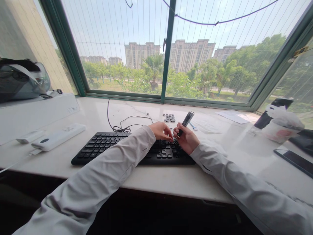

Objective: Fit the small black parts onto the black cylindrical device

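A black keyboard [97, 143] lies near the table's front edge, partly hidden under my left sleeve. My right hand [188, 139] is closed round a slim black keycap puller [186, 120], held tilted over the keyboard's right end with its thin wires pointing down. Close to those wires, my left hand [161, 131] has its fingers pinched together; whatever they hold is too small to tell. Beyond the hands, several loose black keycaps [169, 117] sit in rows on the table. Some keys at the keyboard's right side look bare of caps.
A cable [119, 129] coils behind the keyboard. On the left are a white power bank [58, 136] and a long white box [61, 109] with a bag [24, 78] on it. A phone [294, 160] and a plastic-wrapped container [281, 127] stand right. A window runs behind.
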The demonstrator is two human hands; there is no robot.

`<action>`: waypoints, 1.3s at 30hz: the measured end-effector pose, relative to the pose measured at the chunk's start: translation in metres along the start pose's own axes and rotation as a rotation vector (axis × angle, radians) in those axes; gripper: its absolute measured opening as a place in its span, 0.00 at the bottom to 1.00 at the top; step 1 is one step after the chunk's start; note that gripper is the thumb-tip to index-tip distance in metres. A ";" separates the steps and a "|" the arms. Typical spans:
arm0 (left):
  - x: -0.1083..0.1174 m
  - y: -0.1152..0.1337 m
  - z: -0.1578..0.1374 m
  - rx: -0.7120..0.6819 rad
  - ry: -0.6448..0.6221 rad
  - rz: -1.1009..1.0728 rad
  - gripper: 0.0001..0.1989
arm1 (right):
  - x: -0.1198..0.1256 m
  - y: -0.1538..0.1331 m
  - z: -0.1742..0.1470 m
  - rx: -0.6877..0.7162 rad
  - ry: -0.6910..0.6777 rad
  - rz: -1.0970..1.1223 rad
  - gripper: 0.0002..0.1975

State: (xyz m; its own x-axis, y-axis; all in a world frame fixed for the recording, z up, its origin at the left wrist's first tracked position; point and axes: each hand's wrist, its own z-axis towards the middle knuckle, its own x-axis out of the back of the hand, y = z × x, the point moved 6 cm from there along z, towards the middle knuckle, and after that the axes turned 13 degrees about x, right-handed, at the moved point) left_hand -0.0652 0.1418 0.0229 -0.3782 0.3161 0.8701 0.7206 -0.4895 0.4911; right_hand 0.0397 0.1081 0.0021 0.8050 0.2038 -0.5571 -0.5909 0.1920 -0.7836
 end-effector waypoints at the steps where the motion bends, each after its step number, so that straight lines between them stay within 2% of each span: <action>1: -0.001 0.000 0.000 0.000 0.003 -0.002 0.19 | 0.000 0.000 0.000 -0.003 -0.001 0.002 0.16; 7: 0.003 0.000 -0.003 0.041 0.012 0.008 0.17 | 0.000 -0.002 -0.001 -0.015 -0.025 -0.035 0.15; 11: 0.007 0.001 -0.005 0.032 0.001 0.023 0.17 | 0.002 -0.009 0.003 0.032 -0.093 -0.113 0.15; 17: 0.009 0.002 -0.005 -0.011 -0.007 0.025 0.17 | -0.001 -0.009 0.005 -0.030 -0.218 -0.084 0.14; 21: 0.009 0.003 -0.004 -0.029 0.002 0.036 0.15 | -0.005 -0.007 0.002 -0.037 -0.164 -0.022 0.15; 30: 0.006 0.000 -0.001 -0.093 0.033 0.018 0.14 | -0.011 -0.005 -0.007 0.038 -0.022 -0.058 0.14; 39: 0.004 -0.002 0.000 -0.072 0.028 -0.014 0.15 | -0.009 -0.003 -0.006 0.009 -0.023 -0.017 0.15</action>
State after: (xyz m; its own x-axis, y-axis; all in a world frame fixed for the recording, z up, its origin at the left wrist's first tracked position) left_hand -0.0681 0.1437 0.0254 -0.4050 0.3010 0.8634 0.6718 -0.5426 0.5042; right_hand 0.0347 0.1000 0.0076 0.8134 0.2222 -0.5376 -0.5779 0.2042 -0.7901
